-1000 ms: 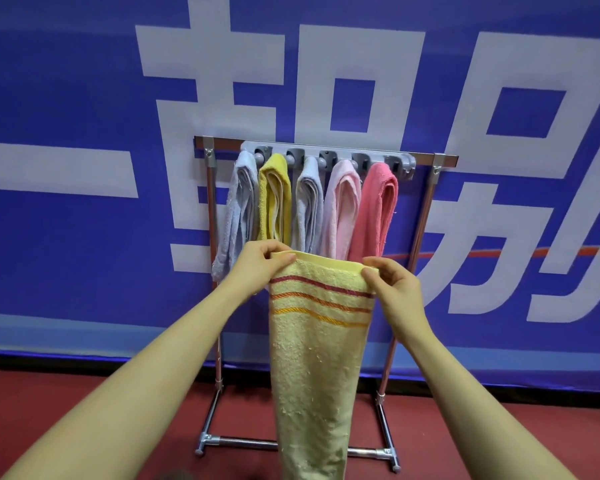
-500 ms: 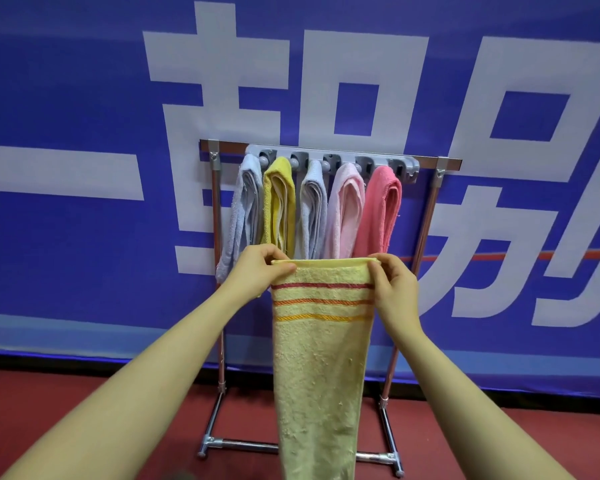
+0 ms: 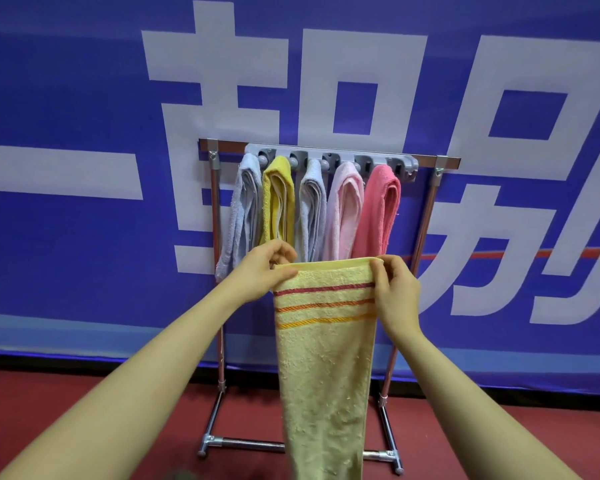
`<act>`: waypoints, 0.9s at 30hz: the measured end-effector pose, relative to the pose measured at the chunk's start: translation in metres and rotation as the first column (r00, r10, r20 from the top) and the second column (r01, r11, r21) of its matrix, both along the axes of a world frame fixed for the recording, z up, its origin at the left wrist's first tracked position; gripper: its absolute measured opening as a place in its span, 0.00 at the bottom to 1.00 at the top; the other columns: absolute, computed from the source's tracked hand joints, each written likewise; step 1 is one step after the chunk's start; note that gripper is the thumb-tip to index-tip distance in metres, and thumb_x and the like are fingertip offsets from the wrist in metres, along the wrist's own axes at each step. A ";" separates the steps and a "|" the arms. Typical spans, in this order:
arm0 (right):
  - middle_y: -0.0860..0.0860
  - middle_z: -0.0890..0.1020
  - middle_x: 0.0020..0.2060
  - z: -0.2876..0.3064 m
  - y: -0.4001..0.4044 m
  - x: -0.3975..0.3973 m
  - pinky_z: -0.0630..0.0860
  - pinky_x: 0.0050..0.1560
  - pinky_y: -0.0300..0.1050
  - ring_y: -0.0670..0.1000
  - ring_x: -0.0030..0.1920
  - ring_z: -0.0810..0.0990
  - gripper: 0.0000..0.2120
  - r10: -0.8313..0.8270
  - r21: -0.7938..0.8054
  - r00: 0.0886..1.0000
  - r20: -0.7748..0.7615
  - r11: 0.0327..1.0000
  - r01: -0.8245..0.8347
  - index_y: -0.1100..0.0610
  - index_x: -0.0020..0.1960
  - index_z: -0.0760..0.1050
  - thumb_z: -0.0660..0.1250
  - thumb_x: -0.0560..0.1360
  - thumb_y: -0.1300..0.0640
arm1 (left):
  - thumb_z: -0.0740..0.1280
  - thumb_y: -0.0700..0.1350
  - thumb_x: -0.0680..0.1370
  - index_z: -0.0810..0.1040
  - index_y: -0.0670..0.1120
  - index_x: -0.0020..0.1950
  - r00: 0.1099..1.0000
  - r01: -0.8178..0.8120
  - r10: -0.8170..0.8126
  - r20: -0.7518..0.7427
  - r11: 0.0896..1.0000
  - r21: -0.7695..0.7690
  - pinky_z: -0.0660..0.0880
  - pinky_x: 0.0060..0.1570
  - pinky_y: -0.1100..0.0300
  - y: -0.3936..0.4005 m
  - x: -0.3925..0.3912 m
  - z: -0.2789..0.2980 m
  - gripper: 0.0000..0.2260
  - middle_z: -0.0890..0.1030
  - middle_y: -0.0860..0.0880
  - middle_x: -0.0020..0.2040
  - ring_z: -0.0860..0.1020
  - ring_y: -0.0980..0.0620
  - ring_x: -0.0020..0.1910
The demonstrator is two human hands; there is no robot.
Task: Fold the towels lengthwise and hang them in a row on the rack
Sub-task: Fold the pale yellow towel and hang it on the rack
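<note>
A pale yellow towel [image 3: 324,368] with three red and orange stripes hangs long and narrow in front of me. My left hand [image 3: 262,270] pinches its top left corner and my right hand [image 3: 395,289] pinches its top right corner, so the top edge is stretched level. Behind it stands a metal rack [image 3: 426,216] whose grey clip bar [image 3: 329,155] holds several folded towels in a row: a light blue towel [image 3: 243,209], a yellow towel [image 3: 278,199], a second light blue towel [image 3: 312,209], a pale pink towel [image 3: 345,209] and a deep pink towel [image 3: 378,209].
A large blue banner [image 3: 84,237] with white characters covers the wall right behind the rack. The floor [image 3: 84,393] is red. The rack's base bar [image 3: 250,444] runs low across the floor, partly hidden by the held towel.
The towel's top edge has gone from slanted to level and taut between my hands. My right hand has shifted a little outward along that edge.
</note>
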State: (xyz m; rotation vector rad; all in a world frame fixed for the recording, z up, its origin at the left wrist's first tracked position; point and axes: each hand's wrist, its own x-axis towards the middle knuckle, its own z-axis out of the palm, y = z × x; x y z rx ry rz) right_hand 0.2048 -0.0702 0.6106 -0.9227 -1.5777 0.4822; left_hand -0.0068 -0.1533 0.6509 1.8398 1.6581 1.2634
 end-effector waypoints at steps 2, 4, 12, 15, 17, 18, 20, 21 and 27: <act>0.44 0.78 0.38 0.000 0.000 0.000 0.70 0.41 0.36 0.41 0.40 0.76 0.06 -0.004 0.001 1.000 0.004 1.000 0.004 0.56 0.48 0.76 0.61 0.80 0.58 | 0.64 0.40 0.78 0.70 0.53 0.59 0.995 0.085 -0.087 -0.053 0.996 -0.022 0.75 0.36 0.63 -0.002 0.000 0.002 0.13 0.75 0.47 0.43 0.75 0.53 0.38; 0.44 0.78 0.38 0.001 0.001 -0.001 0.69 0.41 0.32 0.41 0.40 0.75 0.05 0.008 -0.026 1.000 -0.027 1.000 -0.009 0.57 0.48 0.76 0.62 0.79 0.59 | 0.62 0.41 0.79 0.69 0.57 0.59 0.982 0.124 -0.131 -0.134 0.990 -0.064 0.76 0.39 0.63 -0.004 0.000 0.005 0.13 0.75 0.46 0.48 0.75 0.55 0.41; 0.48 0.81 0.41 -0.006 0.004 -0.003 0.76 0.48 0.44 0.47 0.45 0.79 0.04 0.053 -0.138 0.993 -0.101 0.988 -0.067 0.56 0.48 0.78 0.63 0.78 0.59 | 0.64 0.39 0.78 0.82 0.47 0.52 0.981 0.150 -0.167 -0.099 0.976 -0.157 0.71 0.43 0.74 -0.007 0.002 0.008 0.08 0.79 0.58 0.45 0.75 0.70 0.42; 0.50 0.82 0.42 -0.008 0.004 -0.005 0.77 0.49 0.48 0.50 0.46 0.80 0.05 0.057 -0.177 0.989 -0.140 0.981 -0.082 0.56 0.49 0.78 0.64 0.78 0.59 | 0.61 0.34 0.78 0.81 0.41 0.55 0.985 0.171 -0.170 0.023 0.963 -0.209 0.71 0.37 0.73 -0.009 0.006 0.007 0.11 0.80 0.51 0.46 0.76 0.67 0.36; 0.50 0.82 0.41 -0.008 0.003 -0.006 0.78 0.49 0.49 0.50 0.45 0.80 0.05 0.066 -0.197 0.984 -0.164 0.975 -0.099 0.57 0.48 0.79 0.64 0.77 0.59 | 0.56 0.28 0.77 0.79 0.37 0.58 0.966 0.233 -0.193 0.170 0.938 -0.257 0.72 0.35 0.72 -0.010 0.009 0.006 0.16 0.80 0.41 0.52 0.76 0.62 0.38; 0.50 0.82 0.41 -0.008 0.002 -0.007 0.78 0.48 0.48 0.50 0.45 0.80 0.05 0.075 -0.202 0.982 -0.172 0.973 -0.110 0.56 0.47 0.80 0.65 0.77 0.59 | 0.55 0.27 0.76 0.78 0.37 0.59 0.948 0.277 -0.216 0.233 0.922 -0.270 0.74 0.37 0.71 -0.010 0.009 0.006 0.18 0.78 0.36 0.56 0.77 0.57 0.43; 0.50 0.83 0.40 -0.007 -0.002 -0.007 0.79 0.47 0.47 0.50 0.44 0.81 0.05 0.095 -0.204 0.977 -0.190 0.970 -0.134 0.56 0.46 0.80 0.65 0.77 0.59 | 0.58 0.26 0.75 0.78 0.40 0.60 0.929 0.334 -0.266 0.256 0.901 -0.276 0.76 0.43 0.69 -0.010 0.008 0.006 0.19 0.79 0.39 0.58 0.79 0.54 0.47; 0.51 0.83 0.39 -0.006 -0.003 -0.007 0.79 0.46 0.46 0.50 0.43 0.81 0.05 0.108 -0.205 0.974 -0.199 0.967 -0.149 0.56 0.45 0.80 0.65 0.76 0.60 | 0.61 0.27 0.75 0.78 0.41 0.60 0.931 0.342 -0.286 0.228 0.900 -0.270 0.76 0.48 0.67 -0.010 0.008 0.007 0.18 0.80 0.43 0.57 0.80 0.55 0.50; 0.52 0.84 0.39 -0.005 -0.011 -0.006 0.77 0.41 0.40 0.46 0.40 0.81 0.04 0.216 -0.213 0.942 -0.257 0.938 -0.273 0.57 0.46 0.81 0.67 0.76 0.61 | 0.72 0.35 0.72 0.83 0.43 0.52 0.960 0.243 -0.210 0.187 0.955 -0.171 0.76 0.47 0.68 -0.004 0.016 0.007 0.10 0.84 0.46 0.48 0.82 0.56 0.46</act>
